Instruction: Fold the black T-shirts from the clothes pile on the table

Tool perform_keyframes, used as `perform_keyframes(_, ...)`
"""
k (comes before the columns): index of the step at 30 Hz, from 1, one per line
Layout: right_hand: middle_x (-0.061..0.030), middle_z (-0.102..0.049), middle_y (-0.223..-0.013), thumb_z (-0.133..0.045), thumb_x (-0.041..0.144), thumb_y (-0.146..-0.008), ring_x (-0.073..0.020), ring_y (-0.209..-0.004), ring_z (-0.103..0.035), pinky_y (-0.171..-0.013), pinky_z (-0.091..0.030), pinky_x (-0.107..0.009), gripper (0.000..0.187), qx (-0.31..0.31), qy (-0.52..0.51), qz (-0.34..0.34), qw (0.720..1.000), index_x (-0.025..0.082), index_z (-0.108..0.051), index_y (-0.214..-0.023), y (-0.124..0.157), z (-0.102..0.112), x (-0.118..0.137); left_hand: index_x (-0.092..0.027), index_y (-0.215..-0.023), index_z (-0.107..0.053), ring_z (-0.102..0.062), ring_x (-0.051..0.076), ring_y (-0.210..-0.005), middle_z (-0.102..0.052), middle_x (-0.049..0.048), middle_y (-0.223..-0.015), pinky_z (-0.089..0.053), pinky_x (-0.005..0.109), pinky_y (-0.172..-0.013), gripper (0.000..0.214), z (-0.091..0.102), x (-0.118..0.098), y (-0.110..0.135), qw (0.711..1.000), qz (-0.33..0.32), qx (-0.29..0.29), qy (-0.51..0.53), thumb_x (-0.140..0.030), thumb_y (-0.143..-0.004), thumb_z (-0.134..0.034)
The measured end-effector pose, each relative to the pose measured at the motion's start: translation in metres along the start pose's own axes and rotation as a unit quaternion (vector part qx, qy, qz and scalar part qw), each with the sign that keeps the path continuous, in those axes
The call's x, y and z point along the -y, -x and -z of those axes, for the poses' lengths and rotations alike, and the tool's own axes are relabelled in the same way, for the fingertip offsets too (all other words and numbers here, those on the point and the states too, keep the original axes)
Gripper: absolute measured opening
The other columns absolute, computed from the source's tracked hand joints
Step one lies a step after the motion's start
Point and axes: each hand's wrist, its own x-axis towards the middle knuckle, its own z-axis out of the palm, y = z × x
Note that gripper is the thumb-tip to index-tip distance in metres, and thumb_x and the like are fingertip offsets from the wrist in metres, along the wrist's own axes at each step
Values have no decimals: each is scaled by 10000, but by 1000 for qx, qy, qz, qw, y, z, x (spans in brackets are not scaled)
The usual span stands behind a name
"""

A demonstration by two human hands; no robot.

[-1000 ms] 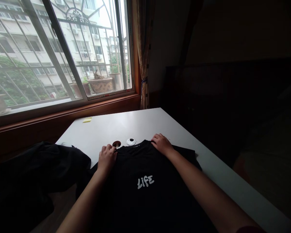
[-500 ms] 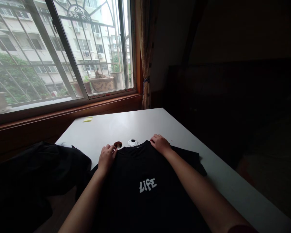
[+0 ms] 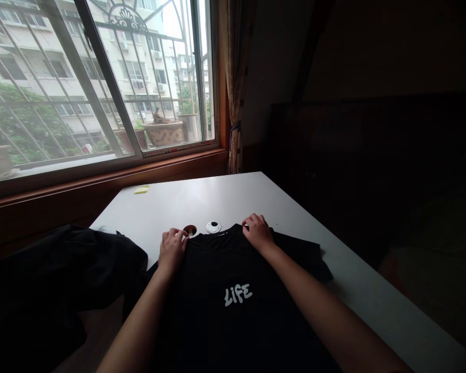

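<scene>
A black T-shirt (image 3: pixel 233 264) lies spread on a white table (image 3: pixel 174 199), its neckline toward the far side and white lettering on its chest. My left hand (image 3: pixel 173 249) pinches the shirt at the shoulder left of the collar. At the opposite shoulder my right hand (image 3: pixel 258 232) has its fingers closed on the fabric. One sleeve (image 3: pixel 305 251) stretches out to the right over the tabletop. The near part of the shirt runs out of view between my forearms.
A round hole (image 3: pixel 190 229) and a white ring-shaped grommet (image 3: pixel 213 226) sit just beyond the collar. Yellow sticky notes (image 3: pixel 142 190) lie near the table's far left corner. Dark fabric (image 3: pixel 70 264) is heaped at the left. Behind the table are a barred window (image 3: pixel 101 88) and a tied curtain (image 3: pixel 235 93).
Both hands stay at the shirt's shoulders, with the right fingers slightly more curled. The shirt looks nearly unmoved; the whole view has shifted a little.
</scene>
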Motion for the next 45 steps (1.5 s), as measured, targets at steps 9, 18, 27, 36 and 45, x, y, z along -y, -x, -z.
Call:
perform_keyframes(9,-110,-206,-1671,-297,551,-1012,-275,-1540,-140,-1245,-103,-451,722,143,-28,-5,989,112,-278,-1585,32,-16,23,-232,-1118,-677,-504,310,-1125,-595,95,-1172,-487,431,-966,222,0,0,1,1000,-8,-11,-12,-299,-1001,-501)
perform_keyframes(18,-110,-177,-1674,-258,581,-1019,-251,-1550,-109,-1250,-70,-447,734,135,-20,7,991,123,-268,-1593,29,-18,19,-254,-1310,-631,-375,229,-1430,-606,38,-1380,-310,415,-1208,361,7,-52,12,970,-233,61,3,-229,-1033,-400)
perform_keyframes(27,-111,-198,-1669,-196,560,-1038,-227,-1544,-151,-1248,-104,-423,707,111,-35,21,993,123,-287,-1586,36,-14,19,-179,-1562,-335,-217,273,-1517,-270,99,-1632,-209,516,-1236,625,-31,-101,33,957,-261,124,-7,-527,-1047,-387)
perform_keyframes(36,-88,-360,-1615,-263,532,-1025,-265,-1499,-270,-1211,-213,-444,623,111,-11,0,994,194,-424,-1523,55,15,-89,-213,-1572,-320,-183,247,-1526,-219,57,-1644,-188,502,-1246,616,-22,-99,35,960,-241,139,-29,-538,-1051,-371)
perform_keyframes(45,-68,-661,-966,-542,628,-889,-257,-929,-592,-790,-450,-342,404,81,-23,-62,995,237,-589,-798,65,39,-168,-221,-1571,-323,-181,243,-1526,-223,45,-1643,-189,500,-1248,614,-23,-100,35,961,-234,139,-38,-533,-1047,-394)
